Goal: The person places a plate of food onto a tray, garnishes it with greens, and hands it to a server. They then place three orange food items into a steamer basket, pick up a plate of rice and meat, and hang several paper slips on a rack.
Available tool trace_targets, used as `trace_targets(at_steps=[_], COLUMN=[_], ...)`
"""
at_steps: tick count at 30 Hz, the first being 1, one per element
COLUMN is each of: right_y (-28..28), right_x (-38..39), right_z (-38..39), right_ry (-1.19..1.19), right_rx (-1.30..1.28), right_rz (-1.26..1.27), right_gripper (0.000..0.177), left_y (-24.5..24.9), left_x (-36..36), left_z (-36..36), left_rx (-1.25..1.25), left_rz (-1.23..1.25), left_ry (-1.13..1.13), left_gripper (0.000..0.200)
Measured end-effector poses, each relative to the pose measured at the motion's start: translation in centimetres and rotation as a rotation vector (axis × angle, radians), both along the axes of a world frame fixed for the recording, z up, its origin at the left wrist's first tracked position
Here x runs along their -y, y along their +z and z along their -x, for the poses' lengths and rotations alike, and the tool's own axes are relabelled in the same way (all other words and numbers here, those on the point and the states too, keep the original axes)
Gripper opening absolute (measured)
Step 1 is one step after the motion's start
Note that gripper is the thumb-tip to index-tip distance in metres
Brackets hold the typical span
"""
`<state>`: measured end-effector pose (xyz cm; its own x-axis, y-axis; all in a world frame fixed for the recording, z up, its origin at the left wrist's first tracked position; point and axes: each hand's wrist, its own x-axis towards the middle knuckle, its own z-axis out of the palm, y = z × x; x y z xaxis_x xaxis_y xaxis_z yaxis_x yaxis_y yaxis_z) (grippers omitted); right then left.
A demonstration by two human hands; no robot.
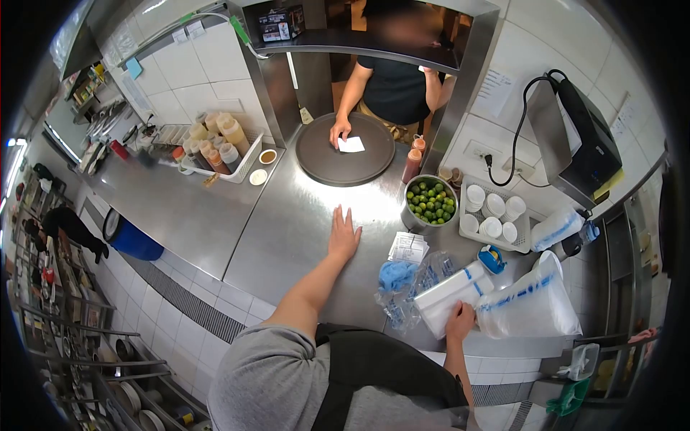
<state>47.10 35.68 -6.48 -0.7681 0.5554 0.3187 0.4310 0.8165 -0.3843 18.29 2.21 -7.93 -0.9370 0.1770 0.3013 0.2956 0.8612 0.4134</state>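
My left hand (pixel 344 235) lies flat on the steel counter (pixel 287 241) with its fingers spread, in front of a round dark tray (pixel 316 154). On that tray another person's hand (pixel 341 132) touches a white slip of paper (pixel 351 145). At the counter's near edge, my right hand (pixel 460 321) rests at the lower edge of a stack of clear plastic bags (pixel 447 291) with a blue stripe. Its fingers are curled, and what they hold, if anything, is hidden. A full plastic bag (pixel 528 305) stands just right of it.
A metal pot of limes (pixel 430 201), red sauce bottles (pixel 411 167) and a basket of white cups (pixel 494 215) stand on the right. Printed slips (pixel 408 248) and a blue cloth (pixel 397 275) lie nearer. At left is a basket of sauce bottles (pixel 221 147).
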Motion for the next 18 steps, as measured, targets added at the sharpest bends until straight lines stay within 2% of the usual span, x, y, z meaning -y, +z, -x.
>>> trace_targets(at_steps=[2, 5, 14, 18], right_y=[-0.1, 0.0, -0.4, -0.5], right_x=[-0.1, 0.0, -0.3, -0.3], right_z=[0.0, 0.0, -0.1, 0.0], right_ry=[0.001, -0.002, 0.019, 0.034], right_rx=[0.001, -0.009, -0.041, -0.069], right_rz=[-0.008, -0.006, -0.010, -0.008], right_gripper=[0.031, 0.031, 0.031, 0.031], left_y=[1.9, 2.1, 1.3, 0.3], left_x=[-0.3, -0.2, 0.2, 0.3], left_z=[-1.1, -1.5, -2.2, -2.1], left_rx=[-0.093, -0.046, -0.019, -0.102], left_rz=[0.002, 0.060, -0.108, -0.152], left_ry=[0.081, 0.006, -0.017, -0.013], left_gripper=[0.073, 0.081, 0.076, 0.072])
